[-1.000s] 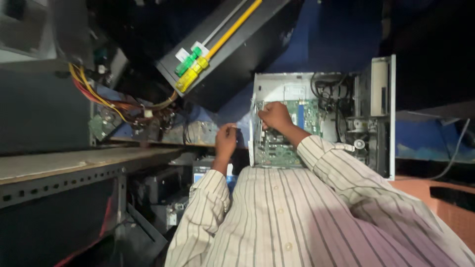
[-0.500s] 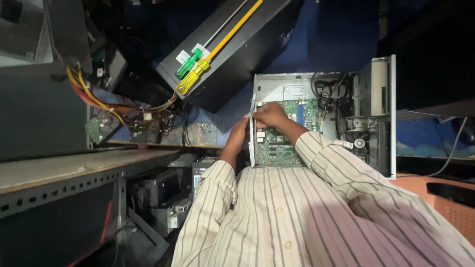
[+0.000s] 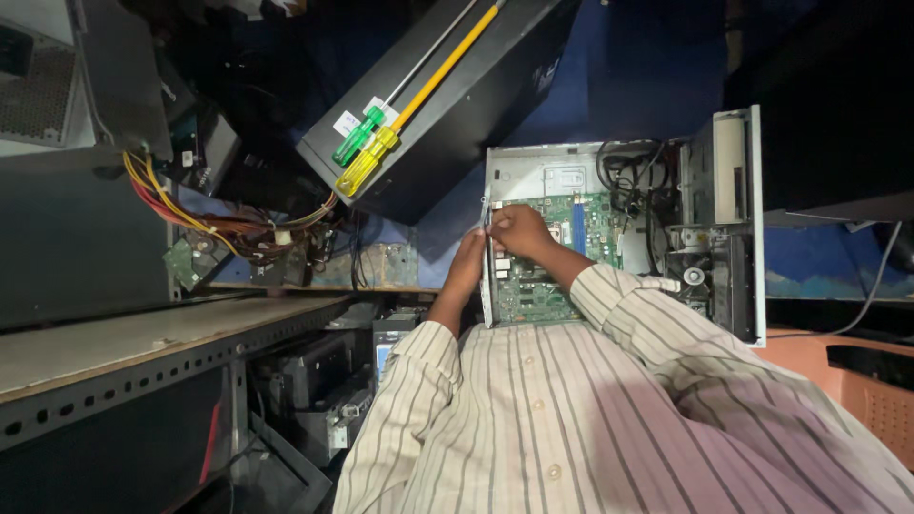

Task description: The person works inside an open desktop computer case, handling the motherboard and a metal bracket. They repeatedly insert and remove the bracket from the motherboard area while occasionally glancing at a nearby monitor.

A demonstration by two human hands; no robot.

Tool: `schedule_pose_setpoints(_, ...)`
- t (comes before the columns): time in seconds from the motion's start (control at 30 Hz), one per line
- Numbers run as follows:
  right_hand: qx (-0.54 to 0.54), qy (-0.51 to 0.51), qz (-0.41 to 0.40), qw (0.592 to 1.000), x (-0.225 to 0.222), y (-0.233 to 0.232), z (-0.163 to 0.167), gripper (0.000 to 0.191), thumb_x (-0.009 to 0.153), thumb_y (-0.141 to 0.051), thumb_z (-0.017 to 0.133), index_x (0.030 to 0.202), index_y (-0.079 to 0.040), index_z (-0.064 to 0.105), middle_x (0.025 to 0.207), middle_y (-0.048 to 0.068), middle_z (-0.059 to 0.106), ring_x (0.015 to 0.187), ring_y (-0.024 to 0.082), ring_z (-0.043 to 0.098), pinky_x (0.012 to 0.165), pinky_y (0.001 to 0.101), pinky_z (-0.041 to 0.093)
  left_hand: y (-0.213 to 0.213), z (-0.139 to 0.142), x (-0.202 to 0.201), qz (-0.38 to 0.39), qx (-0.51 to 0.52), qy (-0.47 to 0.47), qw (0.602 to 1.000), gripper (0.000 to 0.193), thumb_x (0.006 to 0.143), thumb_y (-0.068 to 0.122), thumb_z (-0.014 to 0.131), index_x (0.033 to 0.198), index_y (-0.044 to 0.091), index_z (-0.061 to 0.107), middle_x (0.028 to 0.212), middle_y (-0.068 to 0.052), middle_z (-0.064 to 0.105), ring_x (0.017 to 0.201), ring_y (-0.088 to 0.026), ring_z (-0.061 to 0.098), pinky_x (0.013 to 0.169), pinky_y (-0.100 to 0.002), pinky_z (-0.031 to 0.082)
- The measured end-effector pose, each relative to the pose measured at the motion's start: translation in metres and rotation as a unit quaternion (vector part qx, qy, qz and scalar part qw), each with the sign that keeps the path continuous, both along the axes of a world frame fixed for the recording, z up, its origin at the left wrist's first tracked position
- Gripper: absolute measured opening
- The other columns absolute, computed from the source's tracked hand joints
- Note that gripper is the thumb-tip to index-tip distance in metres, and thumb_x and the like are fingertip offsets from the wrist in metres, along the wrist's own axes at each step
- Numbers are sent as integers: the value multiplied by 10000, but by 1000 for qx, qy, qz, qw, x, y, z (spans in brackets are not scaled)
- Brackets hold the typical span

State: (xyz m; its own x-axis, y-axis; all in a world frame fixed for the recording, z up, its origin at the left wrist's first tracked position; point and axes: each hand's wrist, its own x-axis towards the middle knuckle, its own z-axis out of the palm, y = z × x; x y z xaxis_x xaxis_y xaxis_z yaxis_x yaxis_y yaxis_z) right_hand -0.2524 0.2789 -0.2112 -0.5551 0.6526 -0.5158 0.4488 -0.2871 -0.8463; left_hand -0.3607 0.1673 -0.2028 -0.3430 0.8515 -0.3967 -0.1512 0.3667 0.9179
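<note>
An open grey computer case [image 3: 533, 171] lies in front of me with a green motherboard [image 3: 524, 290] inside. My right hand [image 3: 521, 231] is over the board, its fingers bunched on a small pale part at the case's left wall. My left hand [image 3: 468, 259] reaches in from outside, and its fingers curl against that same wall [image 3: 486, 286], touching my right hand's fingertips. What the small part is cannot be made out. Black cables [image 3: 628, 171] and a drive cage [image 3: 728, 219] fill the right side of the case.
A black case panel [image 3: 457, 105] leans to the upper left with a green-handled screwdriver [image 3: 360, 138] and a yellow-handled one [image 3: 367, 171] lying on it. Red and yellow wire bundles [image 3: 181, 214] hang at left above a perforated metal shelf [image 3: 143, 347]. An orange chair [image 3: 857, 381] stands at right.
My left hand has moved right from the open space beside the case to the case's left wall, meeting my right hand. The right hand has shifted slightly left toward that wall.
</note>
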Motion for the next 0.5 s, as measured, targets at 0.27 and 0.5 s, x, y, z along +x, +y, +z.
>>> schedule_pose_setpoints(0.27, -57, 101, -12, 993, 6, 1, -17, 273, 808, 45, 684, 1082, 54, 693, 897, 122, 767, 768, 162, 747, 678, 275, 616, 5, 1, -2, -8, 26, -159, 987, 631, 1104, 470, 260, 1306, 17, 649, 1173, -55, 719, 940, -182, 604, 898, -307, 479)
schedule_pose_setpoints(0.5, 25, 66, 3, 998, 7, -2, -17, 256, 799, -17, 769, 1047, -2, 708, 965, 85, 759, 877, 138, 735, 787, 273, 606, 10, -10, -9, 16, -46, -15, 999, 585, 1094, 437, 321, 1233, -17, 663, 1146, -139, 712, 1050, -224, 648, 957, -347, 471)
